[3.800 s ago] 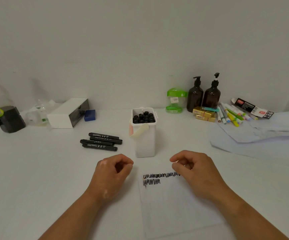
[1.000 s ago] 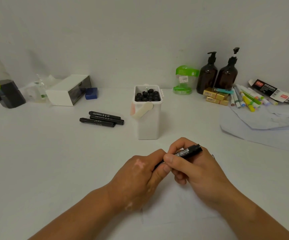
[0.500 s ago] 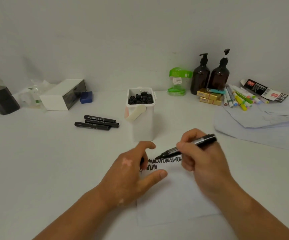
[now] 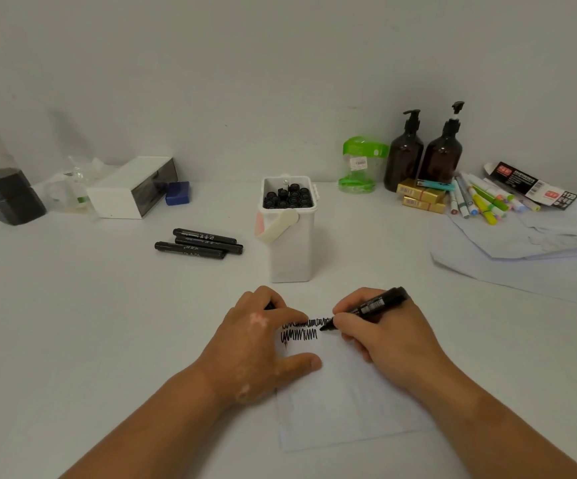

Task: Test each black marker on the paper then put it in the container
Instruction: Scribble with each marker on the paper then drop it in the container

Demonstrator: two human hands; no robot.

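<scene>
One black marker point(image 4: 380, 300) was held slanted in the pinching grip of the right hand point(image 4: 387, 337), tip set on paper point(image 4: 342, 409); paper was pressed by left hand point(image 4: 256, 347), thumb spread, grip curled over black cap point(image 4: 269, 305); container point(image 4: 292, 257) was seen just behind.

Head cam, fwd-down, close over table point(image 4: 72, 323)

paper point(image 4: 346, 402) — matt | container point(image 4: 290, 257) — smooth plastic | table point(image 4: 72, 323) — matt
</scene>
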